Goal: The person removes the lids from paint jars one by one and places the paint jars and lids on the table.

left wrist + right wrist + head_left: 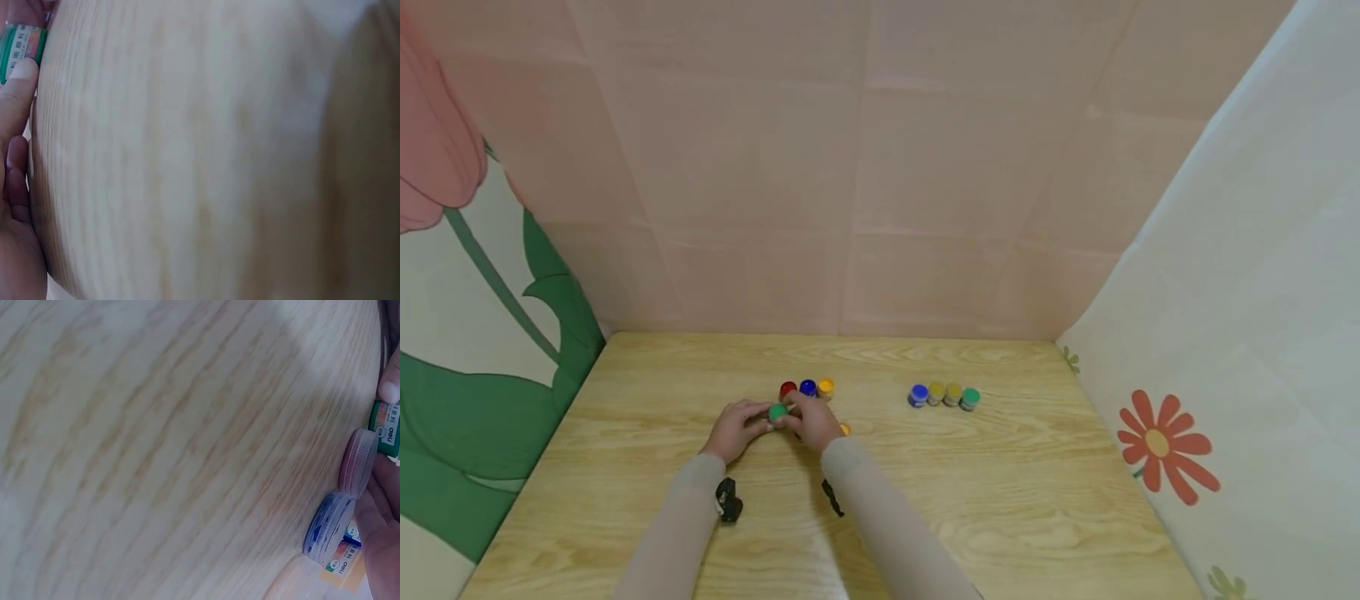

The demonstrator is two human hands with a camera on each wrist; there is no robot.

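Pinched in left hand [735,429] and right hand [814,423] alike: green jar [777,412], nearer the desk's [1037,475] left and back edges. Could topple red jar [787,388], just beyond, if nudged by right hand.

The table [1037,475] has light top w/ wood grain. On R part, 4 jars stand in 1 row, close tog.: a blue jar [918,395], 2 yellow jars [936,393] and a green jar [971,399] at R end. More to L stand a red jar [786,387], a dark-blue jar [807,387] & an orange jar [826,388]. Nearer to front lie a reddish lid [358,464], a blue-smeared lid [328,526] & an orange-tinted lid [295,582].
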